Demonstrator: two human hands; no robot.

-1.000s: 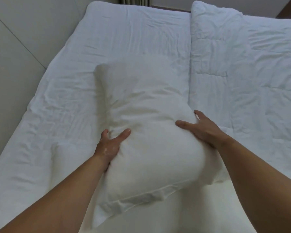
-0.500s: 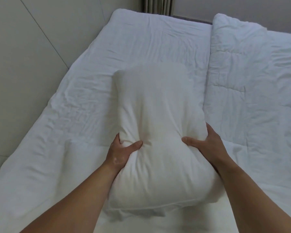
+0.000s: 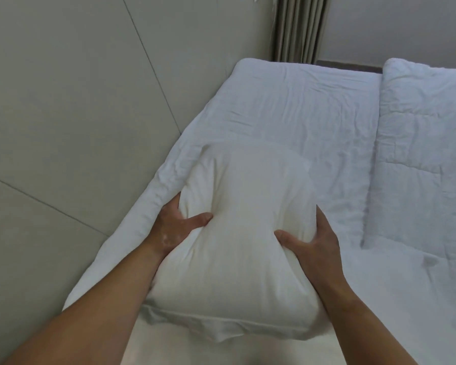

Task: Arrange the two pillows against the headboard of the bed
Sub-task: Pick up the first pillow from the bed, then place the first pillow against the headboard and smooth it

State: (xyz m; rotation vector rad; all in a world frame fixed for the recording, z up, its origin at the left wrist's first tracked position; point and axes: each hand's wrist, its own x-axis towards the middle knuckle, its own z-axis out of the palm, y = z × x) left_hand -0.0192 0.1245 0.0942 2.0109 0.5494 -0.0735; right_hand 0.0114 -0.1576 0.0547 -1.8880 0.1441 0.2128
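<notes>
Squeezing the soft, light-looking pillow [image 3: 237,233] at its waist, left hand [image 3: 174,227] and right hand [image 3: 316,243] both clamping deep, over the bed [image 3: 300,106].

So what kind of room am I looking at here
Most likely a bedroom, maybe a hotel room. There is a bed with a wrinkled white sheet, a folded white quilted duvet on its right side, a plump white pillow gripped by both hands, and pleated beige curtains behind.
</notes>
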